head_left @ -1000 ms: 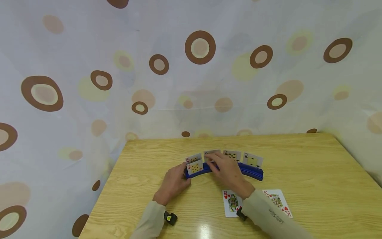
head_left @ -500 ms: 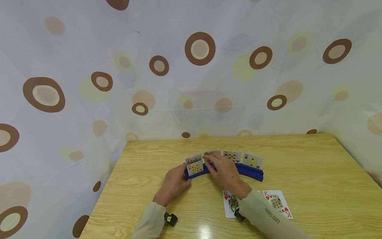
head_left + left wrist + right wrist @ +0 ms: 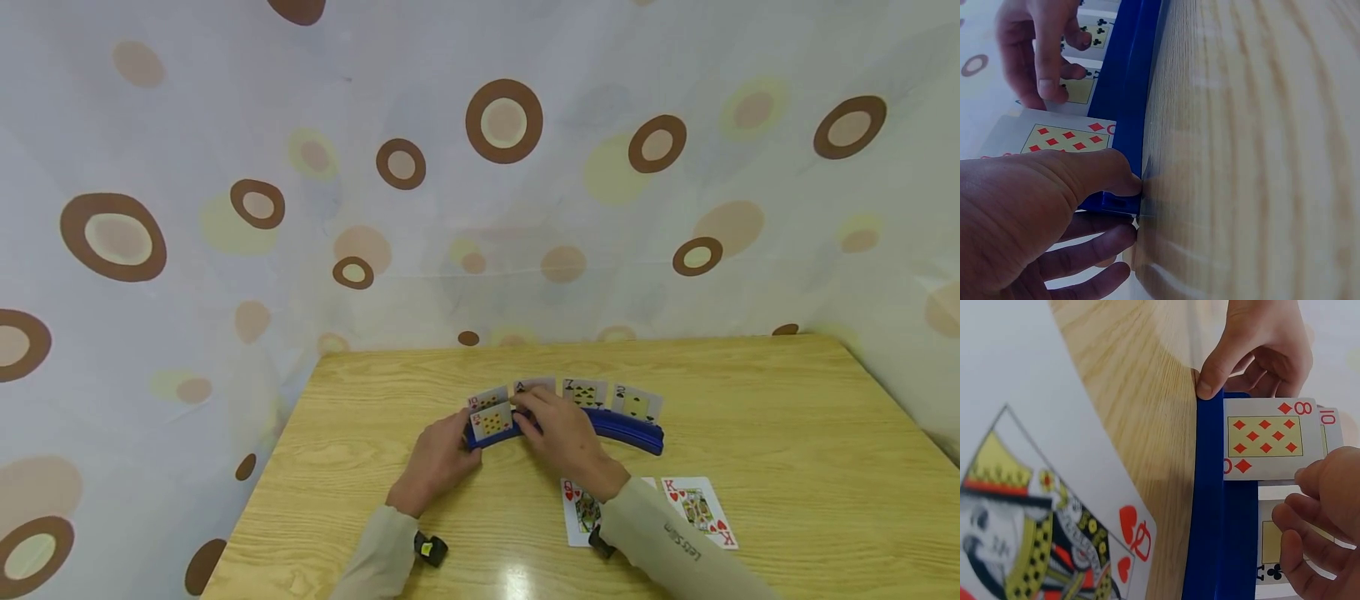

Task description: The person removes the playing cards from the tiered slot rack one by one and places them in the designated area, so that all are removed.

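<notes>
My left hand (image 3: 435,458) grips the left end of a curved blue card holder (image 3: 626,431), its thumb on the front and fingers behind. In the holder's front row stands an eight of diamonds (image 3: 1266,439). A ten (image 3: 1330,419) shows partly behind it, also a red diamond card. Loosely bent fingers of my right hand (image 3: 566,437) touch the right edge of the eight near its top corner; whether they pinch it is not plain. That hand partly covers an ace of clubs (image 3: 536,384) in the back row. Beyond it stand a seven (image 3: 585,392) and a two (image 3: 636,404), both black.
A queen of hearts (image 3: 579,517) and a king of hearts (image 3: 699,512) lie face up on the wooden table (image 3: 810,450). The right sleeve (image 3: 675,542) hides most of a card between them. A patterned cloth (image 3: 555,208) hangs behind the table.
My right fingers have drawn slightly down and closer to the eight of diamonds, and the right forearm has shifted a little left. The left hand stays in place.
</notes>
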Available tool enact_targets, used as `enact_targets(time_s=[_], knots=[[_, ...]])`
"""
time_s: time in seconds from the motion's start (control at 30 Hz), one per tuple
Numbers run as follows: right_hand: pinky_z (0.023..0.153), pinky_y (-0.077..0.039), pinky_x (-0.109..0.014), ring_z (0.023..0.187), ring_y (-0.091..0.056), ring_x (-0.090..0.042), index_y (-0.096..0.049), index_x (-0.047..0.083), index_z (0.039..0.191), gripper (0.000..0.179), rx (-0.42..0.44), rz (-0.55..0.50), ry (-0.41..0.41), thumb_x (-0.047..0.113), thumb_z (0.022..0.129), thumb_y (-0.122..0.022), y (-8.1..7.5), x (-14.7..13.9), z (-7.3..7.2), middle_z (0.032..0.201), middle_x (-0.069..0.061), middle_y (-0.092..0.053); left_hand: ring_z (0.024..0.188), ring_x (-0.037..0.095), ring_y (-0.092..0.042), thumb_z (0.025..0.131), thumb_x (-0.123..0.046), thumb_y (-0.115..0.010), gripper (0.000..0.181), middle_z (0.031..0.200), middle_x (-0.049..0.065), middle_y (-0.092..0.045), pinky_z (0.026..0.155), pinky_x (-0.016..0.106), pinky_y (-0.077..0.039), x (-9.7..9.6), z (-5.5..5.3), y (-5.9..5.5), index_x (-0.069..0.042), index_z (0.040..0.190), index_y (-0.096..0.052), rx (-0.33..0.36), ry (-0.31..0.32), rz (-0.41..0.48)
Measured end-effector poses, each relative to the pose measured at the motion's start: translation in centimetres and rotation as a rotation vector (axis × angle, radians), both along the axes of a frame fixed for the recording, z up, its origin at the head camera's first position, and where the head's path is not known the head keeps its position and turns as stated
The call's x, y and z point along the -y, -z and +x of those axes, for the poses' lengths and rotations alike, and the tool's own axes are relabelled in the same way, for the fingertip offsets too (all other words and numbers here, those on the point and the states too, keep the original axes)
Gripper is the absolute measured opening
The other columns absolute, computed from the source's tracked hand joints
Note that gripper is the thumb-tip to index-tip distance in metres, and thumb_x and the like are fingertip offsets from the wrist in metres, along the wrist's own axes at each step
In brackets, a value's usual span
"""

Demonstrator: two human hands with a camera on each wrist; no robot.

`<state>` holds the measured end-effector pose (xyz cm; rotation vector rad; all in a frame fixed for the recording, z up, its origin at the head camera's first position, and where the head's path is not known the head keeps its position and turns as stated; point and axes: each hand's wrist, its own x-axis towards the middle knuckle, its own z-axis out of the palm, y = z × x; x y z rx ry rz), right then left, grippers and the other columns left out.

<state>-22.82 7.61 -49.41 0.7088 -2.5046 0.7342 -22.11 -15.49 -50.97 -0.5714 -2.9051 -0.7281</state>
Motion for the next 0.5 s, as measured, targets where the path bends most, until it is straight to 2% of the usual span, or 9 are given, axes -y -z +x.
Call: enact_targets(time_s=[0.07, 0.17, 0.27, 0.5], knots=[[0.099, -0.059, -0.065, 0.097, -0.077, -0.023, -0.079, 0.011, 0.123, 0.025, 0.005, -0.007, -0.007, 0.015, 0.098, -0.082, -0.02, 0.14, 0.04, 0.117, -0.005, -0.078, 0.101, 0.027, -0.078, 0.094, -0.015, -0.082, 0.049, 0.118, 0.013, -0.079, 0.087, 0.045, -0.064, -0.02, 0.03, 0.03, -0.004, 0.137, -0.063, -0.004, 0.0, -0.002], [0.087, -0.064, -0.049, 0.092, -0.076, -0.02, -0.079, 0.012, 0.115, 0.018, 0.014, -0.029, -0.017, 0.015, 0.098, -0.083, -0.13, 0.36, 0.17, 0.112, -0.003, -0.078, 0.101, 0.027, -0.078, 0.093, -0.014, -0.083, 0.047, 0.117, 0.012, -0.079, 0.087, 0.045, -0.064, -0.03, 0.03, 0.07, -0.004, 0.135, -0.063, -0.01, 0.001, -0.002], [0.075, -0.062, -0.036, 0.086, -0.074, -0.016, -0.079, 0.013, 0.109, 0.012, 0.02, -0.045, -0.016, 0.014, 0.097, -0.083, -0.19, 0.51, 0.29, 0.106, -0.001, -0.077, 0.101, 0.027, -0.078, 0.092, -0.013, -0.083, 0.047, 0.117, 0.012, -0.079, 0.086, 0.045, -0.064, -0.03, -0.02, 0.07, -0.004, 0.134, -0.064, -0.017, 0.004, 0.001], [0.072, -0.058, -0.031, 0.083, -0.071, -0.012, -0.078, 0.016, 0.108, 0.009, 0.067, -0.068, 0.0, 0.014, 0.1, -0.08, -0.19, 0.45, 0.43, 0.106, 0.002, -0.076, 0.101, 0.025, -0.078, 0.091, -0.013, -0.083, 0.047, 0.119, 0.013, -0.079, 0.087, 0.045, -0.064, 0.07, -0.06, 0.08, -0.004, 0.134, -0.064, 0.0, 0.0, 0.009]])
